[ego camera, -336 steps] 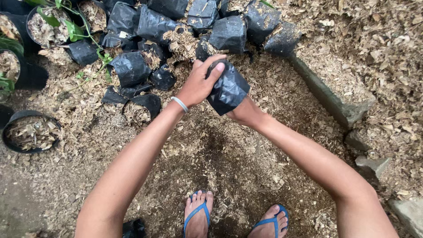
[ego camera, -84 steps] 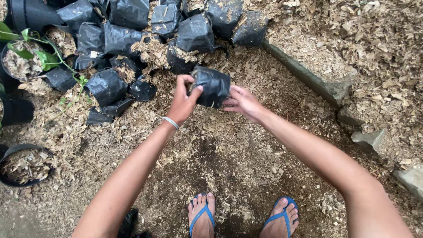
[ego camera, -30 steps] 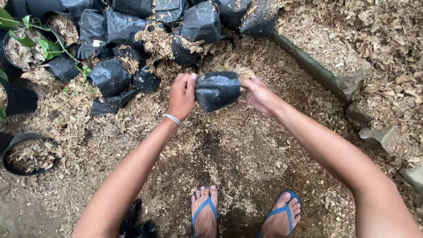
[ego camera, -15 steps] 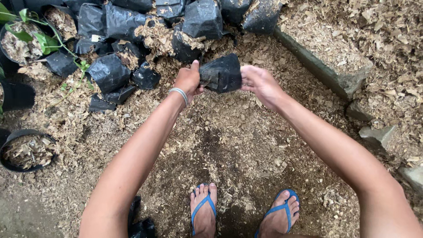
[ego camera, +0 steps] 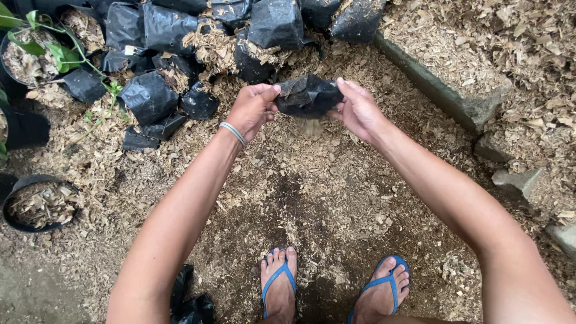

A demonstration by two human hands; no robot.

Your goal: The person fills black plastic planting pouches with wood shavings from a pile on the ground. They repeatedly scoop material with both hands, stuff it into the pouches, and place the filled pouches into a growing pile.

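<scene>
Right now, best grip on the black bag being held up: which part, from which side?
Probably the two crumpled ends of the black bag, one from each side, as the left hand and right hand pinch it now. It hangs sideways with material spilling beneath, so gripping from below looks poor.

Looks like a backyard plant nursery or potting corner. Ground is bare dirt covered in wood shavings (ego camera: 336, 180), there's a heap of black grow bags (ego camera: 180, 36) stuffed with the same shavings, a round black pot (ego camera: 37, 203), a leafy seedling (ego camera: 57, 51), and a concrete curb (ego camera: 438, 90) along one side.
</scene>
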